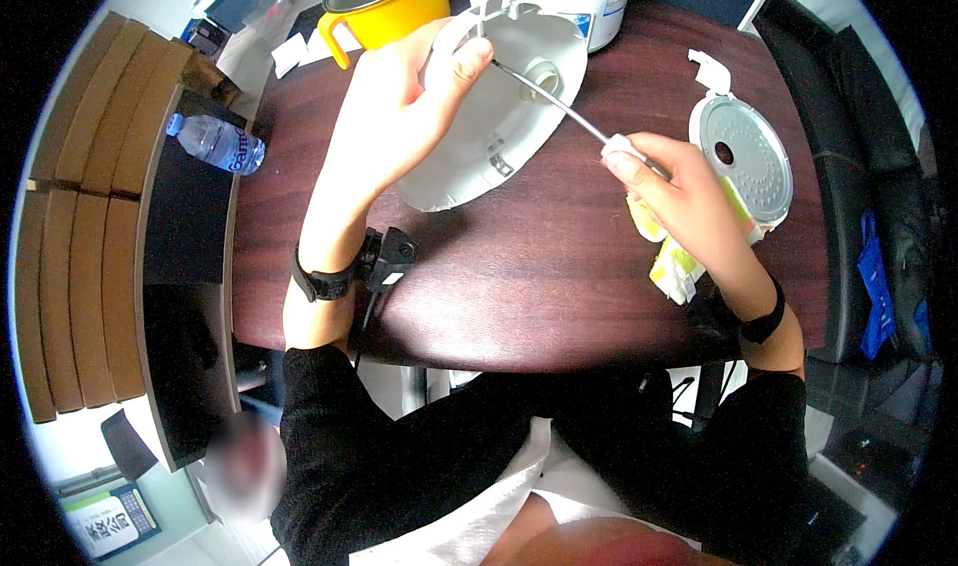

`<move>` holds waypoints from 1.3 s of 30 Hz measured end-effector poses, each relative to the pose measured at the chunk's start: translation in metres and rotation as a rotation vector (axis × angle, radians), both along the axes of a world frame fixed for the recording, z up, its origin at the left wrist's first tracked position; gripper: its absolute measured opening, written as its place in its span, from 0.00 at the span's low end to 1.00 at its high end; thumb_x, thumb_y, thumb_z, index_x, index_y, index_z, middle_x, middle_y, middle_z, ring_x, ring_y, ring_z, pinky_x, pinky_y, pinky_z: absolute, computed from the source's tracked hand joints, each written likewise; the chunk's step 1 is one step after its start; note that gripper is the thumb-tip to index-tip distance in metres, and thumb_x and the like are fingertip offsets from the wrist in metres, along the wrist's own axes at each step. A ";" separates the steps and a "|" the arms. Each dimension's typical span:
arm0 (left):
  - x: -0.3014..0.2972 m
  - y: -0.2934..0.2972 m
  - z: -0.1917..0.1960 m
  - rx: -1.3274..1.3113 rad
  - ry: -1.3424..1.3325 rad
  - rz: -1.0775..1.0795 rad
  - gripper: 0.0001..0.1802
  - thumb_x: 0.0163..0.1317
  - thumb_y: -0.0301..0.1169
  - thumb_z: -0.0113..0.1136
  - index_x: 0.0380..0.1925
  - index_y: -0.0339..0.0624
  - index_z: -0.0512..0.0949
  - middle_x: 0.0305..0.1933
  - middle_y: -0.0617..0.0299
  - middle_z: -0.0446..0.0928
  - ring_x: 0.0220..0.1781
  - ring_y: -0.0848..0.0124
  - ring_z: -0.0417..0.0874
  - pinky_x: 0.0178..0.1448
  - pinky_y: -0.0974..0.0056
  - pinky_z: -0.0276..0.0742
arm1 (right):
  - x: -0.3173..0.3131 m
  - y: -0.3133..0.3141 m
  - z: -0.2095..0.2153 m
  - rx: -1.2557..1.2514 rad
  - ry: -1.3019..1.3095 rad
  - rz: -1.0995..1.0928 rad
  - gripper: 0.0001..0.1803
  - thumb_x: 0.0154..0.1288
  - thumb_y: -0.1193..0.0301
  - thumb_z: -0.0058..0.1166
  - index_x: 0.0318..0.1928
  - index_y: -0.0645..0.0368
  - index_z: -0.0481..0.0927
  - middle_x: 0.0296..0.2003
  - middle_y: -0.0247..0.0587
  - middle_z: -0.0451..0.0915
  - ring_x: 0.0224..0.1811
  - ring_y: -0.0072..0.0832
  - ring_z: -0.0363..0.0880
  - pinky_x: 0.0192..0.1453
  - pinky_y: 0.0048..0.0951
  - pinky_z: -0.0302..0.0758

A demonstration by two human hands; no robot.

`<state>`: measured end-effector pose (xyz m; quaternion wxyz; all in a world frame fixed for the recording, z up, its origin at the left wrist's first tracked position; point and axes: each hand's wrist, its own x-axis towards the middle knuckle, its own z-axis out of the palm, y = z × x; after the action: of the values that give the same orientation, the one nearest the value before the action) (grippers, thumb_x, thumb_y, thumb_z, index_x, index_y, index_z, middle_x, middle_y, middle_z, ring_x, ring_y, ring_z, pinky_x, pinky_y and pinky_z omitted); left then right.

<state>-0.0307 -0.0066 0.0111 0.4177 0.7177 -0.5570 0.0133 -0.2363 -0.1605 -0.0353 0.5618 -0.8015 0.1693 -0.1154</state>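
Observation:
My left hand (404, 102) grips a white, shell-shaped plastic cover (464, 152) by its far left edge, thumb on the near side. The cover is tilted, its hollow inside facing me, with a round fitting and a small slotted part in it. In my right hand (684, 192) is a screwdriver (564, 110), fingers closed round its pale handle. Its metal shaft slants up and left across the cover, and the tip ends close to my left thumb. Whether it touches a screw is too small to tell.
A round grey perforated lid (763, 157) lies at the right, beside crumpled yellow-green wrapping (677, 270). A yellow pot (399, 15) and a white container (605, 7) stand at the back. A water bottle (215, 144) is at the left, near stacked brown boxes (90, 296).

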 end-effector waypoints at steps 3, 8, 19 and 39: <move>0.000 -0.002 0.001 -0.002 -0.004 0.007 0.22 0.64 0.46 0.50 0.38 0.35 0.77 0.28 0.53 0.78 0.32 0.66 0.80 0.39 0.64 0.73 | 0.002 0.011 -0.005 0.774 0.130 0.087 0.18 0.69 0.56 0.44 0.39 0.61 0.73 0.22 0.29 0.67 0.11 0.11 0.56 0.11 0.14 0.48; 0.002 -0.001 0.000 -0.005 0.083 0.011 0.21 0.64 0.46 0.50 0.39 0.36 0.77 0.30 0.55 0.78 0.35 0.68 0.80 0.41 0.65 0.73 | 0.003 0.016 -0.008 0.909 0.134 0.130 0.19 0.71 0.56 0.40 0.40 0.61 0.72 0.22 0.30 0.67 0.10 0.12 0.57 0.11 0.15 0.49; 0.001 -0.001 0.000 0.004 0.086 0.014 0.22 0.64 0.46 0.51 0.39 0.36 0.77 0.30 0.53 0.78 0.35 0.66 0.80 0.42 0.64 0.73 | 0.004 0.005 0.001 -0.610 -0.013 -0.161 0.16 0.65 0.59 0.49 0.30 0.61 0.74 0.21 0.49 0.76 0.24 0.44 0.77 0.27 0.39 0.70; 0.000 -0.001 -0.001 0.025 0.135 -0.003 0.24 0.64 0.49 0.51 0.41 0.36 0.76 0.32 0.55 0.79 0.37 0.69 0.79 0.44 0.65 0.72 | -0.002 0.007 0.002 -0.212 0.002 -0.019 0.16 0.68 0.61 0.45 0.31 0.62 0.72 0.16 0.40 0.68 0.14 0.29 0.67 0.17 0.27 0.62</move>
<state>-0.0310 -0.0078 0.0103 0.4453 0.7213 -0.5287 -0.0426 -0.2381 -0.1532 -0.0333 0.4726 -0.8549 0.1644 -0.1371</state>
